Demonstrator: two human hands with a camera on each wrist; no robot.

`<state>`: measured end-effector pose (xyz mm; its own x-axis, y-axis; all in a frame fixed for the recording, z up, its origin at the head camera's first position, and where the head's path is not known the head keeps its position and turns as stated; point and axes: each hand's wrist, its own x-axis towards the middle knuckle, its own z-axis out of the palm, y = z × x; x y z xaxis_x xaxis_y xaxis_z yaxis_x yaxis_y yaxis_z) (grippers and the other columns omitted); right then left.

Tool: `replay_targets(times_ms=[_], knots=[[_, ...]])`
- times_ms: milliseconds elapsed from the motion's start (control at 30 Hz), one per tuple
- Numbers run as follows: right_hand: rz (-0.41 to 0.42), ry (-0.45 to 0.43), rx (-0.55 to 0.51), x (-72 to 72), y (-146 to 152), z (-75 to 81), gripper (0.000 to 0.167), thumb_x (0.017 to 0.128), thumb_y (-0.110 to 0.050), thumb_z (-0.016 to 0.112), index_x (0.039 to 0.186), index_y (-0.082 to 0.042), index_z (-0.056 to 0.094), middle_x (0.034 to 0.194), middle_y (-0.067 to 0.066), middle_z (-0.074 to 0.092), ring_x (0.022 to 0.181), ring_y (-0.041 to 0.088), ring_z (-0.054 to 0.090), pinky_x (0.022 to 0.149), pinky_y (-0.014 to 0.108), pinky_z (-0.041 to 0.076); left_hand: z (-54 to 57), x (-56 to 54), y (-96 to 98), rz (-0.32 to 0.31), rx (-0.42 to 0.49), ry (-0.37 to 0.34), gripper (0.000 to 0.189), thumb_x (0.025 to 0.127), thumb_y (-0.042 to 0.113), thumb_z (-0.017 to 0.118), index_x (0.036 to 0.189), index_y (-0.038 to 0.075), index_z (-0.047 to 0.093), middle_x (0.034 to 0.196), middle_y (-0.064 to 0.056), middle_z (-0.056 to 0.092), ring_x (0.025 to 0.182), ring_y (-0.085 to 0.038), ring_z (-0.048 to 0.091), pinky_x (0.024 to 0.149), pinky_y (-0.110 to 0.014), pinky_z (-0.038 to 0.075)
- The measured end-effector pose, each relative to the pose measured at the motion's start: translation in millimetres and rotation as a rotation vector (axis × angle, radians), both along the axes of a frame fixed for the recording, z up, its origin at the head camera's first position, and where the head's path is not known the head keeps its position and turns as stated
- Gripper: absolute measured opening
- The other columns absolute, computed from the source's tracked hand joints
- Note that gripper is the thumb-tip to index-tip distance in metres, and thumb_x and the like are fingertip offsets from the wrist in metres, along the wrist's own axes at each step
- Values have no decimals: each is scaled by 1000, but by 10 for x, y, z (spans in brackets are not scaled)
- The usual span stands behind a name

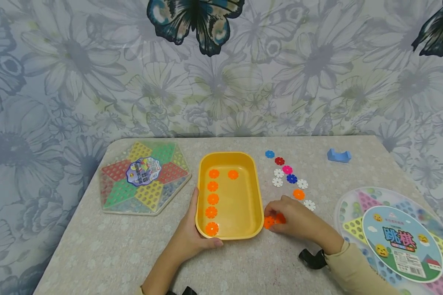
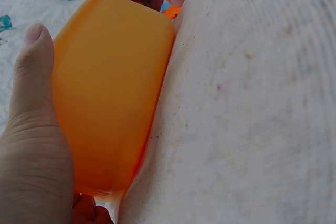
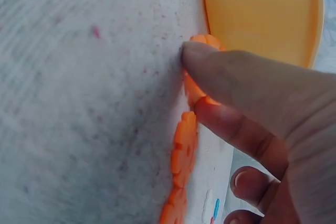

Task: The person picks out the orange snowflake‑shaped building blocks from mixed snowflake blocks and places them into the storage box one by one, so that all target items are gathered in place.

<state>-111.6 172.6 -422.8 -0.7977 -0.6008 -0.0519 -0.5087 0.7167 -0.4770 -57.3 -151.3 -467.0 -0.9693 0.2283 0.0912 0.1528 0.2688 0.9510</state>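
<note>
We see an orange flower-shaped plastic disc (image 3: pixel 195 92) pinched between thumb and finger in the grip of the right hand (image 1: pixel 289 217), low over the bench (image 1: pixel 243 268) and just beside the right wall of a yellow rounded-rectangular plastic tray (image 1: pixel 239 211). From the right wrist we see further orange flower-shaped discs (image 3: pixel 184 150) near the pinched one. The left hand (image 1: pixel 191 235) grips the tray at its near left corner. Inside it we count five orange discs in a column (image 1: pixel 212 199) along the left side, and a single one (image 1: pixel 233 175) right of the topmost. Beyond the right hand we find a loose trail of blue, red, pink, white and orange flower-shaped discs (image 1: pixel 287 169); farther right stands a light-blue notched block (image 1: pixel 338 156). A transparent hexagonal game case (image 1: pixel 144 192) lies left of the tray, a round game case (image 1: pixel 402 241) at our right.
</note>
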Motion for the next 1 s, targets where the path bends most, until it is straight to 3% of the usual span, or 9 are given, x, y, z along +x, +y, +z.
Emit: replay_targets(times_ms=[467,700,1000], knots=[[-3,7,22,39,18,-27,32,77,-35,85,106,-26,75,92,-20,64,84,6,47,72,20,44,-9,-4,2,8,-1,-2,145,61,27,97,160,29,-9,167,-3,14,142,-21,41,111,-16,31],[6,51,3,27,31,-9,32,77,-38,85,104,-24,75,90,-19,64,83,5,48,71,19,45,2,5,-7,12,-2,-24,144,62,27,96,160,29,-9,167,-2,14,142,-20,41,110,-15,31],[-106,75,-53,-134,176,184,30,83,-29,81,109,-18,72,98,-9,67,89,12,56,79,32,52,14,8,-3,-2,12,-21,144,63,28,96,160,29,-10,168,-2,13,142,-20,42,109,-14,32]])
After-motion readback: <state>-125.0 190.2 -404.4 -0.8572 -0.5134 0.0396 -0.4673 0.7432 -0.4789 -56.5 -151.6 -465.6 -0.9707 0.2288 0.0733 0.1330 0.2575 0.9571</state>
